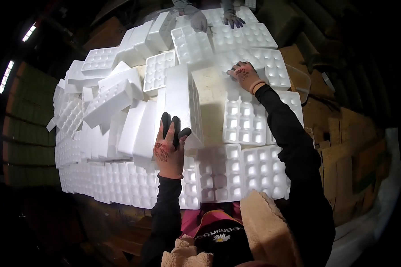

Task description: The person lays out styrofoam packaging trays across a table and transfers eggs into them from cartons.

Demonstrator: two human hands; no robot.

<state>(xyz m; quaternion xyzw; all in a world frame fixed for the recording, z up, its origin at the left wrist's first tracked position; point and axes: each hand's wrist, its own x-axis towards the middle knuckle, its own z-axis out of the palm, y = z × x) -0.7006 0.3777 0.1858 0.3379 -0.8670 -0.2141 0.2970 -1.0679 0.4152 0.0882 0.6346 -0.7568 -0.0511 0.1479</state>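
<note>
Under splayed left grip [169,149], white foam block [178,91]; under right grip [245,75], blurred foam tray [234,55], hold unclear

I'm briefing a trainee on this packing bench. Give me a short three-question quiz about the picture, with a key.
1. True or false: all the white trays lie flat.

2. Along which side of the work surface, as the wearer faces it, are the other person's gloved hands?
A) near
B) left
C) far

3. Which reaches farther across: the wearer's left hand or right hand?

Key
1. False; several toward the left are tilted.
2. C.
3. The right hand.
</note>
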